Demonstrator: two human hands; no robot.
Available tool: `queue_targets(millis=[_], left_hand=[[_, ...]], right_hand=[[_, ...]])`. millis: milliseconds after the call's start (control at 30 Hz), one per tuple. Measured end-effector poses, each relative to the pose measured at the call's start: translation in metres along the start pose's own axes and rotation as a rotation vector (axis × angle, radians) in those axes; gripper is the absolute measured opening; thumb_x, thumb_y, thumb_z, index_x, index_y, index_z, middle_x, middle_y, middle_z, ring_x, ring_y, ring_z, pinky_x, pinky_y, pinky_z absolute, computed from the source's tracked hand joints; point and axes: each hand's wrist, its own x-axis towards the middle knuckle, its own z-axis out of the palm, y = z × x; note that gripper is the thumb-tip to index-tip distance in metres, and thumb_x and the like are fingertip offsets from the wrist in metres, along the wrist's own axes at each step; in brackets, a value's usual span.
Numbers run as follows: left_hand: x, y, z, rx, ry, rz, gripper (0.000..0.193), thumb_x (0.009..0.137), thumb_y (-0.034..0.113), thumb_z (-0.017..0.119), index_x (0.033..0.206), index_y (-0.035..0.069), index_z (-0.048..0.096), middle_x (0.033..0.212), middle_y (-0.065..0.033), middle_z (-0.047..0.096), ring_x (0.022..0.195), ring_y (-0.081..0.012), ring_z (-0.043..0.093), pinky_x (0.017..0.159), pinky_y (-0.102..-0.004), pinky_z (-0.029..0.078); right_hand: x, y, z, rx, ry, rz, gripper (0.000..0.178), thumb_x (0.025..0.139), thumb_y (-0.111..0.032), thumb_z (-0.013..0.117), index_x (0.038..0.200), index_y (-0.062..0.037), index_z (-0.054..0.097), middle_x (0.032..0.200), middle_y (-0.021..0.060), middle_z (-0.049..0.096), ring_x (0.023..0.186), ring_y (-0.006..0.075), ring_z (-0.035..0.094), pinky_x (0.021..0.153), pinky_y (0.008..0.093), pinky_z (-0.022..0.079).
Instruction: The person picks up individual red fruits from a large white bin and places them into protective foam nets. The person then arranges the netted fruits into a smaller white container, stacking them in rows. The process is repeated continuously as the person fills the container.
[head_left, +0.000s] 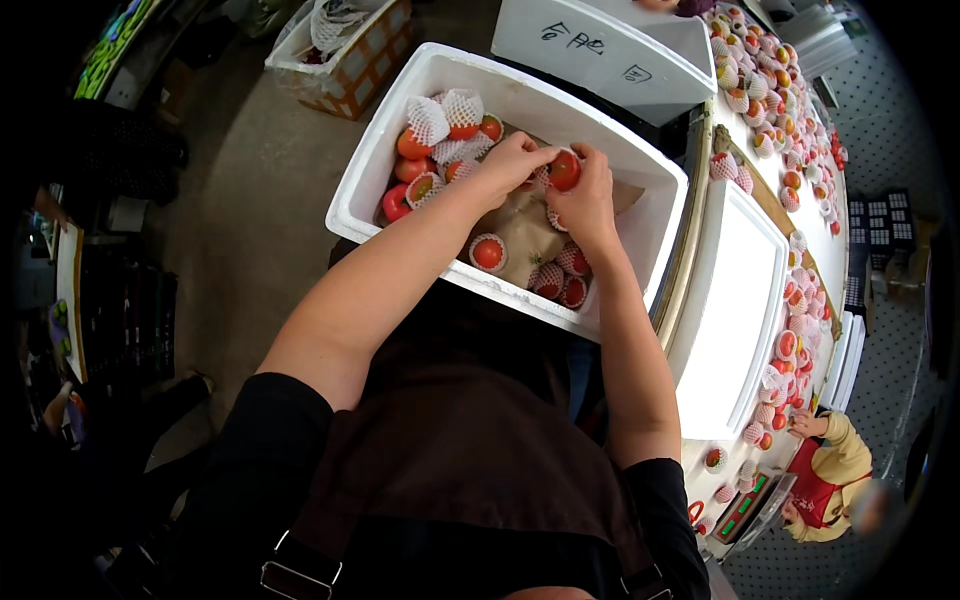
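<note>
A white foam box (345,195) stands in front of me with red tomatoes in it, many in white or pink foam net sleeves. Over its far side, my right hand (588,200) is closed round a red tomato (565,172). My left hand (508,168) reaches in beside it, fingers pinched close against that tomato; what they grip is hidden. Brown paper (522,232) lies under both hands, across part of the box. A netted tomato (488,252) rests on the paper's near left, and several netted tomatoes (560,280) sit at the near right.
Another white foam box (600,50) stands behind. To the right, a bench carries a white foam lid (730,310), many netted tomatoes (765,85) and a scale (745,510). A co-worker (830,480) is at its far side. A patterned crate (360,75) sits on the floor.
</note>
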Motion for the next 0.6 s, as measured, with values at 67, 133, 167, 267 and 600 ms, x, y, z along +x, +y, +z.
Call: queue_targets(millis=[67, 133, 167, 267, 600], left_hand=[[-0.001, 0.003, 0.003, -0.085, -0.007, -0.013, 0.024, 0.092, 0.030, 0.059, 0.096, 0.007, 0.053, 0.090, -0.0046, 0.057, 0.082, -0.0121, 0.054, 0.065, -0.0269, 0.047], [0.000, -0.002, 0.000, 0.108, 0.009, 0.059, 0.023, 0.092, 0.029, 0.058, 0.096, 0.007, 0.053, 0.091, -0.0045, 0.057, 0.081, -0.0125, 0.055, 0.066, -0.0285, 0.048], [0.002, -0.004, 0.000, 0.204, 0.016, 0.095, 0.022, 0.093, 0.028, 0.057, 0.096, 0.006, 0.053, 0.091, -0.0045, 0.057, 0.080, -0.0127, 0.055, 0.066, -0.0293, 0.048], [0.009, -0.004, -0.002, 0.060, 0.067, 0.183, 0.021, 0.093, 0.025, 0.055, 0.097, 0.005, 0.053, 0.088, -0.0055, 0.057, 0.078, -0.0145, 0.057, 0.070, -0.0334, 0.050], [0.000, 0.008, -0.010, -1.001, -0.494, -0.105, 0.022, 0.098, 0.024, 0.046, 0.088, 0.005, 0.052, 0.066, -0.0027, 0.050, 0.062, -0.0141, 0.051, 0.074, -0.0361, 0.050]], right_hand=[[-0.001, 0.005, 0.001, -0.015, 0.013, -0.052, 0.058, 0.069, -0.012, 0.070, 0.122, -0.0037, 0.047, 0.115, 0.0175, 0.048, 0.105, 0.0373, 0.048, 0.092, 0.0444, 0.042], [-0.004, 0.010, 0.004, 0.084, 0.014, -0.012, 0.058, 0.069, -0.013, 0.070, 0.121, -0.0025, 0.048, 0.113, 0.0177, 0.049, 0.105, 0.0374, 0.048, 0.092, 0.0436, 0.042], [-0.005, 0.012, 0.004, 0.132, 0.014, 0.008, 0.057, 0.069, -0.014, 0.070, 0.121, -0.0019, 0.048, 0.112, 0.0177, 0.049, 0.104, 0.0374, 0.048, 0.092, 0.0432, 0.042], [0.003, 0.007, -0.004, 0.215, 0.047, 0.121, 0.051, 0.075, -0.016, 0.069, 0.120, 0.0003, 0.049, 0.113, 0.0180, 0.049, 0.104, 0.0326, 0.053, 0.090, 0.0385, 0.045], [0.009, 0.016, -0.021, 1.690, 0.163, 0.792, 0.050, 0.100, -0.036, 0.024, 0.128, 0.0023, 0.041, 0.123, 0.0187, 0.052, 0.118, 0.0324, 0.050, 0.100, 0.0467, 0.042]])
